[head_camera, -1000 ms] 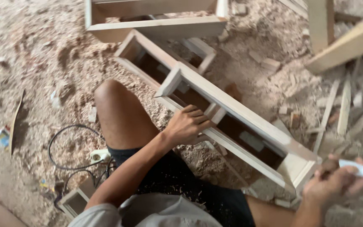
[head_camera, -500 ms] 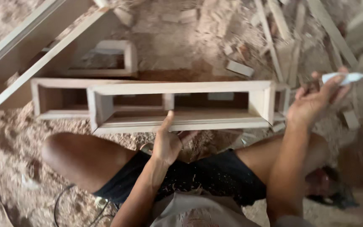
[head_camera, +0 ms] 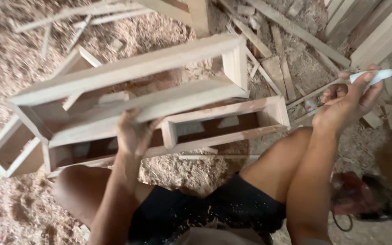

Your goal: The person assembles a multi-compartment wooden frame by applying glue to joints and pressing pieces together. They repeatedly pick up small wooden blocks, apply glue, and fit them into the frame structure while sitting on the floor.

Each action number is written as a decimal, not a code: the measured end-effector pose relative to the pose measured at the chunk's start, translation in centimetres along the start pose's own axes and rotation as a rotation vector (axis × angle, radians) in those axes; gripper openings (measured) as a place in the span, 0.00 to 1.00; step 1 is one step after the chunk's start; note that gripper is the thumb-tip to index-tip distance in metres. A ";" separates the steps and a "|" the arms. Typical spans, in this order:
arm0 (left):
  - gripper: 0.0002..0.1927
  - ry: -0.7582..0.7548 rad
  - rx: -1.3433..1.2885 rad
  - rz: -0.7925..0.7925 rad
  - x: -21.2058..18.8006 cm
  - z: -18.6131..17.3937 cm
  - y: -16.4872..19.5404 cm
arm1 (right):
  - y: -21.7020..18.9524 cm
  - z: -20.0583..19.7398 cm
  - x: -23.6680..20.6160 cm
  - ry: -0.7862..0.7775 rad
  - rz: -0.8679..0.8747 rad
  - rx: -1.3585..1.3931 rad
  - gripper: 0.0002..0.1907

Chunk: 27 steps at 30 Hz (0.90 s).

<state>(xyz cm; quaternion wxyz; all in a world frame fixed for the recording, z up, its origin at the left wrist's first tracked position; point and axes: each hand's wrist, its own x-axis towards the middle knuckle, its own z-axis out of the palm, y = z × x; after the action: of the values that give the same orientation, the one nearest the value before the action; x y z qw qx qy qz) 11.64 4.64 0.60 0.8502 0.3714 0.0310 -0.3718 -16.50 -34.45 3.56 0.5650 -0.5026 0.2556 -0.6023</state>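
- Since the earlier frame I see the wooden frame tilted; left hand grips its lower rail.
- Right hand pinches a white glue tube; gluing a joint seems next, needing a steady nozzle.

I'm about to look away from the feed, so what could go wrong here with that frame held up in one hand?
The left hand alone lifts the long wooden frame near its middle, so either end may tip or slide out of that grip. A second frame lies right beneath and could get knocked. The right hand holds a small white tube, nozzle outward; it might drip onto the leg or the sawdust floor.
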 end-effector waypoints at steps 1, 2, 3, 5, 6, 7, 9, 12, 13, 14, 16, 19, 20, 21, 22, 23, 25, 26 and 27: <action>0.25 -0.034 -0.006 0.024 0.7 -0.1 1.3 | -0.3 0.0 -0.1 0.015 0.011 0.012 0.16; 0.24 -0.068 -0.015 0.048 1.3 -0.2 2.3 | -0.6 0.0 -0.2 0.027 0.022 0.022 0.16; 0.24 -0.096 -0.009 0.063 1.7 -0.3 3.4 | -0.7 0.2 -0.4 0.033 0.025 0.020 0.16; 0.24 -0.148 -0.003 0.087 2.4 -0.5 4.7 | -1.0 0.5 -1.0 0.043 0.035 0.006 0.15; 0.23 -0.173 0.013 0.132 2.6 -0.7 5.2 | -1.0 0.9 -1.4 0.039 0.045 0.028 0.15; 0.22 -0.197 0.026 0.172 2.8 -0.7 5.4 | -1.1 1.2 -1.7 0.036 0.056 0.044 0.15; 0.20 -0.173 0.031 0.206 3.1 -0.9 5.4 | -1.1 1.7 -2.3 0.040 0.079 0.039 0.16; 0.20 -0.113 -0.011 0.193 3.9 -1.0 5.3 | -1.0 2.5 -3.0 0.063 0.099 -0.006 0.17; 0.21 -0.136 -0.037 0.190 4.3 -1.1 5.3 | -1.0 2.7 -3.2 0.064 0.104 -0.010 0.18; 0.22 -0.156 -0.065 0.187 4.6 -1.1 5.3 | -1.1 2.8 -3.3 0.064 0.110 -0.016 0.19; 0.20 -0.134 -0.075 0.184 5.2 -1.4 5.5 | -1.0 2.9 -3.5 0.030 0.117 0.026 0.20; 0.20 -0.126 -0.053 0.228 6.0 -2.1 5.4 | -0.5 2.8 -3.9 0.022 0.150 0.034 0.20; 0.20 -0.124 -0.041 0.246 6.1 -2.4 5.2 | -0.3 2.6 -4.0 0.027 0.167 0.022 0.20; 0.20 -0.116 -0.063 0.230 6.1 -2.7 5.1 | 0.0 2.3 -4.2 0.021 0.165 0.030 0.20; 0.20 -0.111 -0.085 0.216 6.2 -2.9 4.9 | 0.3 2.1 -4.4 0.014 0.158 0.041 0.20; 0.20 -0.108 -0.107 0.204 6.3 -3.0 4.8 | 0.5 1.8 -4.6 0.006 0.150 0.053 0.20; 0.20 -0.119 -0.096 0.205 6.4 -3.3 4.6 | 0.9 1.1 -5.0 0.002 0.174 0.033 0.19; 0.20 -0.123 -0.091 0.206 6.4 -3.3 4.6 | 1.1 0.8 -5.2 -0.002 0.187 0.022 0.19; 0.20 -0.111 -0.094 0.198 6.4 -3.4 4.6 | 1.3 0.5 -5.4 0.002 0.203 0.036 0.19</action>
<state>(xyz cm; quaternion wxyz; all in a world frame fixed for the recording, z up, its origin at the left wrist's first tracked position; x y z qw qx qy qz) 20.03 5.05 -1.12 0.8997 0.3114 -0.0356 -0.3039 -16.27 -29.55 0.90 0.6319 -0.4632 0.2948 -0.5470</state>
